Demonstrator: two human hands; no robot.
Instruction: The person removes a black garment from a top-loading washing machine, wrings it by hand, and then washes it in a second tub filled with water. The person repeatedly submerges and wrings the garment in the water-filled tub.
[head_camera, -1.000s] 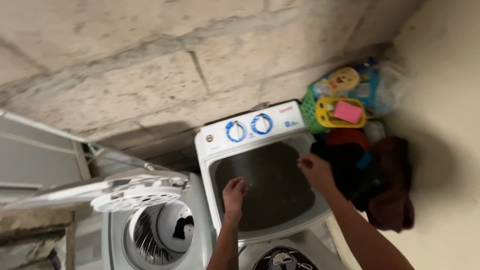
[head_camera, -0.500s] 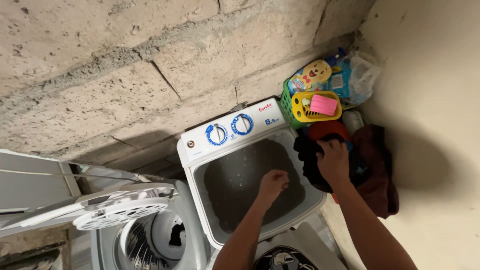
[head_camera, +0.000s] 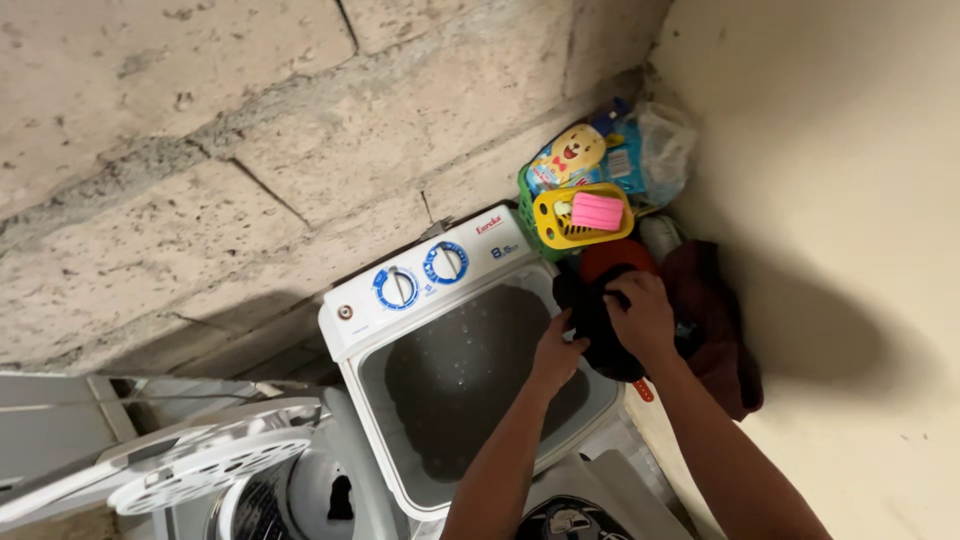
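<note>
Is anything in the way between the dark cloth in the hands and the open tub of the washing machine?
Nothing visible is. Both the left hand and the right hand grip the black bundled cloth right at the right rim of the white top-loading washing machine's open grey tub. The tub's mouth is uncovered.

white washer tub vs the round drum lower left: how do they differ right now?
The washer tub is rectangular, wide open and shows a dark wet-looking inside with no garment visible; the round drum is smaller in view, circular, and has a dark item inside. Both hands, left hand and right hand, grip a dark garment at the tub's right rim; nothing reaches for the drum. Both stand open from the top.
</note>
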